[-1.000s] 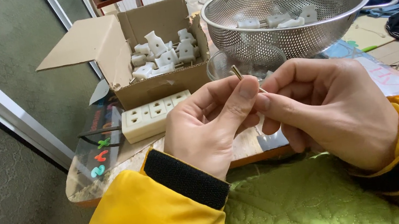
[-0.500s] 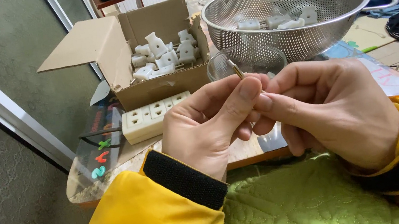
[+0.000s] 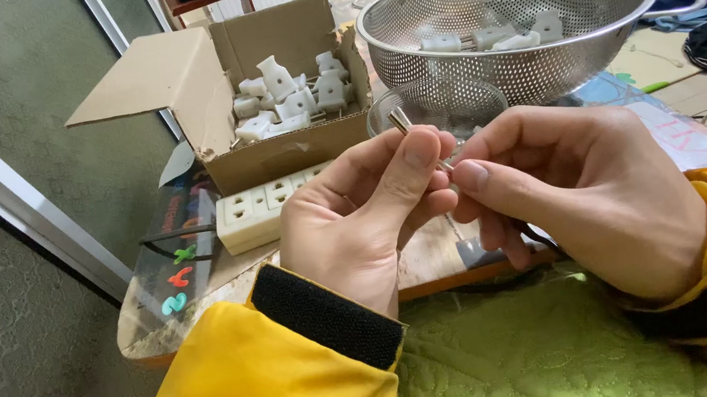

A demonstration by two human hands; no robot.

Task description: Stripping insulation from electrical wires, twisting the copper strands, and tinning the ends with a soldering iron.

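Both hands meet at chest height over the counter; the left hand pinches a thin metal pin between thumb and forefinger, its squared tip standing up and tilted away above the thumbnail; the right hand closes its fingertips on the lower part of the same pin, just under the left thumb, so both grips are clenched on it; held this way, close to the eyes and clear of the clutter, the pin seems steadied from two ends for fine work.

Behind the hands stands a metal colander holding a few white plastic parts; an open cardboard box to its left holds more of them, flap thrown outward so the inside stays reachable; a cream socket strip lies just in front of the box; a clear bowl sits under the colander's rim.

The pin's lower end is hidden inside the fingers; whether anything is attached there I cannot tell; a dark cord seems to trail beneath the right hand, mostly covered; yellow sleeves and a green quilt fill the foreground.
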